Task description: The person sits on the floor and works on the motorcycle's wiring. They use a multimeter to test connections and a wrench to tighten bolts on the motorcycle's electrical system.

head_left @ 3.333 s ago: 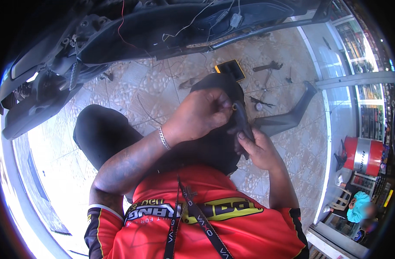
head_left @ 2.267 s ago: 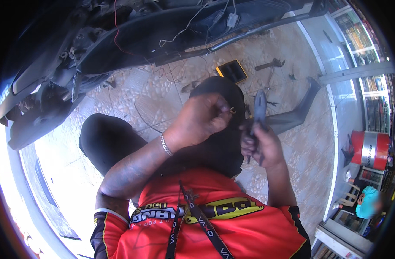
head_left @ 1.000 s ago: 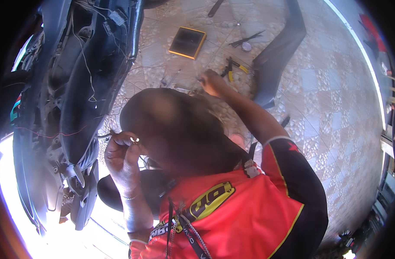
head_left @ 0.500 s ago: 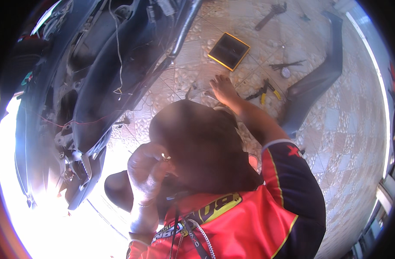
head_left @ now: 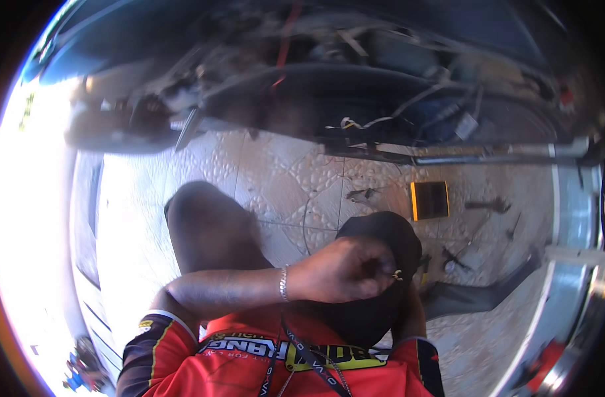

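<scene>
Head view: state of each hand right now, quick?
Left hand: closed, fingers pinching a small brass-coloured piece.
Right hand: cannot be told; only the forearm shows beside the leg.

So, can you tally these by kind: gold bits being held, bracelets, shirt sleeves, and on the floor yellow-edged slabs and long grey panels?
Gold bit, in the left hand: 1
Bracelet: 1
Sleeves: 2, left sleeve and right sleeve
Yellow-edged slab: 1
Grey panel: 1
Total: 6
</scene>
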